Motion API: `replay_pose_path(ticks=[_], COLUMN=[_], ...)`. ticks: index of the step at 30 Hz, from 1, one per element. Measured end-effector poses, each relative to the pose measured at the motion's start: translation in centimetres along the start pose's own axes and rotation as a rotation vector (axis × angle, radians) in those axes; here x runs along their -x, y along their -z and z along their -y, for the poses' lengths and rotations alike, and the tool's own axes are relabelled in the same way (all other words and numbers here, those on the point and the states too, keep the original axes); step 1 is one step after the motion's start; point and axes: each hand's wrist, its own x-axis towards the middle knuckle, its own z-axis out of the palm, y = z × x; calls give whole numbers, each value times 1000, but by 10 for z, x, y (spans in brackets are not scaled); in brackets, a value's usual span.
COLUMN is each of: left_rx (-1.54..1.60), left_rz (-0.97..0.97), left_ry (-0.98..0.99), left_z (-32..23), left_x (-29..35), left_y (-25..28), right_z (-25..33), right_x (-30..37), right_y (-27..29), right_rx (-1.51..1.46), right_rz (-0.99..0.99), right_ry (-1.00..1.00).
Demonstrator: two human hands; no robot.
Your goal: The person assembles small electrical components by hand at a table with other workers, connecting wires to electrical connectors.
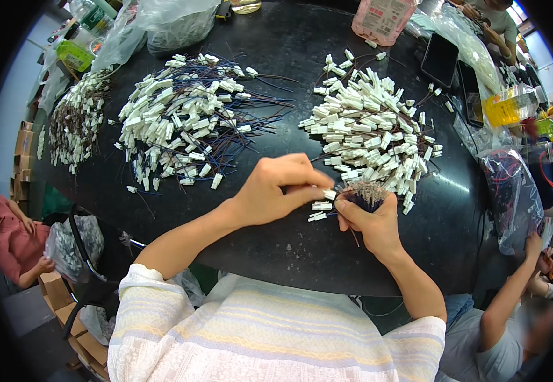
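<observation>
My left hand [280, 191] is closed in a pinch, its slightly blurred fingertips at a small white plastic connector [330, 195]. Beside it, my right hand [378, 226] grips a thick bundle of thin dark blue and brown wires [367, 196], their pale tips fanned upward. A few more white connectors [318, 212] lie between the two hands, next to the right thumb. Just beyond the hands rises a big heap of white connectors [372, 127], with brown wires showing among them.
Another heap of white connectors with blue wires [174, 114] lies left, and a smaller brown-wired pile [79, 118] farther left. Phones [439, 60], a pink-labelled jug [385, 19], a yellow bottle [511, 107] and plastic bags [509, 197] line the black table's edges. Other people sit around.
</observation>
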Motion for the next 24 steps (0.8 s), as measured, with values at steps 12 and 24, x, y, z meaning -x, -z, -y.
replay_pose_path(ticks=[12,24], left_rx=[-263,302], left_rz=[-82,3], left_ry=[-87,351], left_z=[16,-6], left_x=[-4,1], left_y=[-1,3], right_z=[-7,-4], right_x=[1,-1], right_y=[6,2], right_rx=[-137,-36], right_rz=[61,38], right_ry=[0,17])
